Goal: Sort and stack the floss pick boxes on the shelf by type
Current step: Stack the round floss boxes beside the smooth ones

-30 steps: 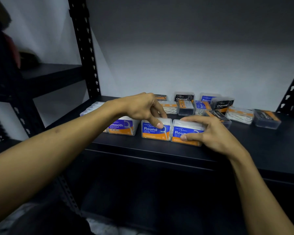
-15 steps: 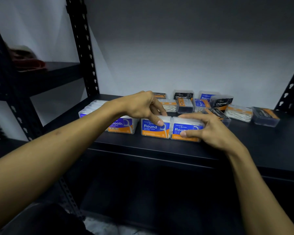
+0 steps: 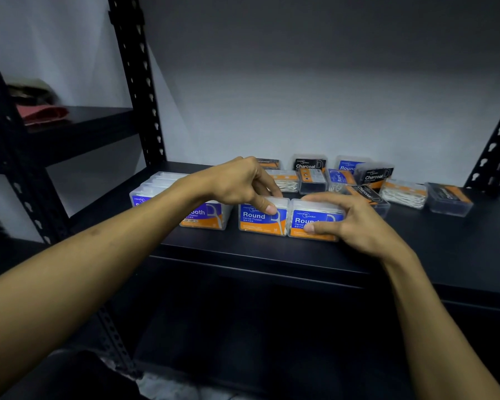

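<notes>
Two blue-and-orange Round floss boxes stand side by side near the front of the black shelf (image 3: 272, 255). My left hand (image 3: 240, 183) grips the left Round box (image 3: 257, 222), thumb on its front label. My right hand (image 3: 350, 220) grips the right Round box (image 3: 315, 225), thumb on the front, fingers over the top. A Smooth box (image 3: 205, 216) stands left of them, partly hidden by my left forearm. Farther left, a row of Smooth boxes (image 3: 150, 189) runs back along the shelf.
Behind my hands lie several loose boxes: Charcoal boxes (image 3: 309, 164) (image 3: 374, 174), another Round box (image 3: 348, 164), clear packs showing white picks (image 3: 404, 193), and a dark box (image 3: 448, 197) at the far right. Black perforated uprights (image 3: 136, 82) (image 3: 494, 151) frame the shelf.
Both hands stay on the two Round boxes; the right box has come closer against the left one.
</notes>
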